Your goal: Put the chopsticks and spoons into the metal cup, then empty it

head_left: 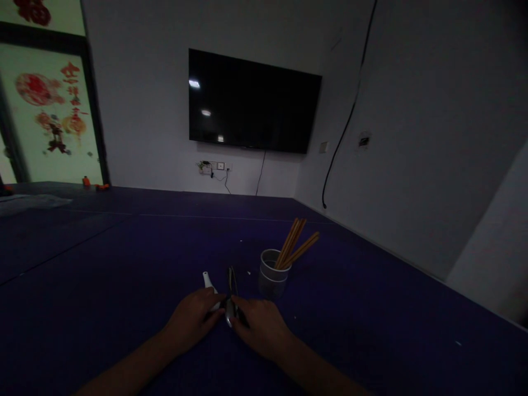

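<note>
My left hand [197, 314] is closed over a white spoon [207, 281], whose handle sticks out past the fingers; the rest is mostly hidden. Its fingertips come close to a shiny metal spoon [229, 314] lying between my hands. My right hand [262, 325] is closed with thumb and forefinger at the rounded end of that metal spoon. Two narrow handle-like strips [232, 278] point away from me there; whether they belong to one utensil or two I cannot tell. Just beyond my right hand stands a grey metal cup [272, 281] with several wooden chopsticks [292, 245] leaning in it.
The purple floor or tabletop [157, 253] carries small white scraps. A large television [251, 104] hangs on the far wall. A black cable [344, 132] runs down the right wall. At the far left are a glass door [47, 110], orange objects [94, 184] and clear plastic sheeting [31, 203].
</note>
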Tool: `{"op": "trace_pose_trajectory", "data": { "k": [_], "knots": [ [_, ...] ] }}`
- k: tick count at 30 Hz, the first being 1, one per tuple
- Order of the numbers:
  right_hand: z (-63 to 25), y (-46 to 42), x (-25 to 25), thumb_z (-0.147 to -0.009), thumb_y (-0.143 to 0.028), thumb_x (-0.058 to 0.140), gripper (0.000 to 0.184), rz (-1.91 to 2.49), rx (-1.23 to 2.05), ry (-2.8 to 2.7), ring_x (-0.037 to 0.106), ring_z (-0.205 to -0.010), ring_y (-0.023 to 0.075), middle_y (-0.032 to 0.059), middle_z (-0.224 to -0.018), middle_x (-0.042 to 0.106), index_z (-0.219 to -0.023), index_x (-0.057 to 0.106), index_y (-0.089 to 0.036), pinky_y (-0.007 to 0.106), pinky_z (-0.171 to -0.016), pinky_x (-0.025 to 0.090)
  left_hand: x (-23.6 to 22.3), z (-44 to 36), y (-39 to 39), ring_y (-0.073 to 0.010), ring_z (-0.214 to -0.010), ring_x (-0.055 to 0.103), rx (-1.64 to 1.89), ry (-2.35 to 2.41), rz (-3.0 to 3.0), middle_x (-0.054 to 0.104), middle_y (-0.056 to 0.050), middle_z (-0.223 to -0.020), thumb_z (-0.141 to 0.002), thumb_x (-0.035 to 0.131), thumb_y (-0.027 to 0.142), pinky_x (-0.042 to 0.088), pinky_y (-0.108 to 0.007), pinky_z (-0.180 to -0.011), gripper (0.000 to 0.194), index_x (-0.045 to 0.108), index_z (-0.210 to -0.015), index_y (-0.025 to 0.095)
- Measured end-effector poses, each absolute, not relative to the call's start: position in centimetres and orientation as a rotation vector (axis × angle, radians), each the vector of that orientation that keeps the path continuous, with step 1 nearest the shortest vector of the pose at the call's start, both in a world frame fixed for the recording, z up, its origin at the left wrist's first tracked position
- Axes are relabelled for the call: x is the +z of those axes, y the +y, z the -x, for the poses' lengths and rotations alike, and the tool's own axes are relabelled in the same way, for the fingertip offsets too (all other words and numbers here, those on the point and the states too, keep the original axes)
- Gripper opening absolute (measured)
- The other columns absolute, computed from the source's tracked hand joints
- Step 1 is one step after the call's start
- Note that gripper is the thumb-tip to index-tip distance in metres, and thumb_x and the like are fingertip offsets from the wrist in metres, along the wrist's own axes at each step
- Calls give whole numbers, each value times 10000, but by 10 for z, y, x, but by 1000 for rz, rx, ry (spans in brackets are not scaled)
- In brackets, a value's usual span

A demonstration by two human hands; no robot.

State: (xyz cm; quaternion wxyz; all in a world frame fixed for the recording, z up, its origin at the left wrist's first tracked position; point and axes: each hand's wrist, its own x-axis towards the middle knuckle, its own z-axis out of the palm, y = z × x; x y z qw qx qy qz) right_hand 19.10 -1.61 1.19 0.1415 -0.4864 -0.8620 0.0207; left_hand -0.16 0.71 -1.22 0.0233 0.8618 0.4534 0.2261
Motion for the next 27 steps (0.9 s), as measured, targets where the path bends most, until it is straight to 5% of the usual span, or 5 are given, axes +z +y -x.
{"op": "trace_pose_trajectory", "data": {
  "k": [19, 27],
  "knots": [
    [-190, -15, 12, -884, -316, 387, 309, 1405, 101, -2466, 650, -822, 177, 32, -957, 695, -1124, 571, -253, 237, -663, 404, -8, 1, 6, -172, -846, 552, 740, 1274, -2625, 601, -44, -858, -881, 425, 341, 440, -300, -756, 238, 616, -889, 200],
    [-190, -14, 12, -887, -309, 376, 354, 1412, 104, -2464, 644, -868, 184, 49, -1003, 684, -1193, 540, -240, 252, -712, 421, -12, 3, 4, -164, -847, 551, 785, 1119, -2802, 601, -45, -915, -883, 440, 378, 446, -282, -727, 299, 571, -1112, 237]
  ]
}}
